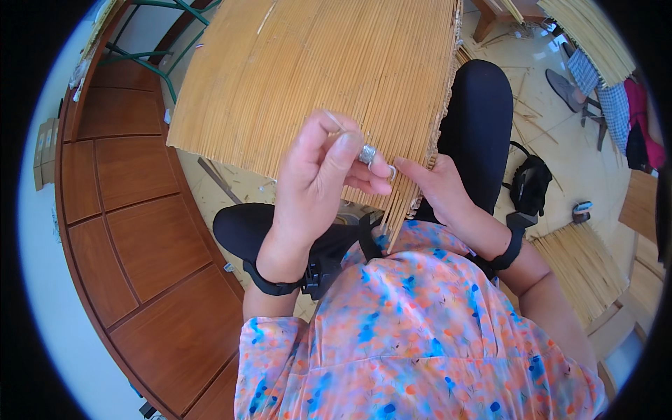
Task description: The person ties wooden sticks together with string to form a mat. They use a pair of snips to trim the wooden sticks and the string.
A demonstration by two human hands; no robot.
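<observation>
- Mat of tan sticks, near end just by flowered shirt.
- Left hand above mat's near part: thumb and forefinger closed on pale strand.
- Right hand at mat's right edge: thumb extended, fingers partly hidden, hold unclear.

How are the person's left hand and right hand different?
The left hand is raised over the stick mat; the right hand is down at its edge. The left curls, seeming to pinch a thin pale strand; the right stretches its thumb onto the mat. The left wears a silver band on a finger; none shows on the right. Both wrists wear black wristbands.
</observation>
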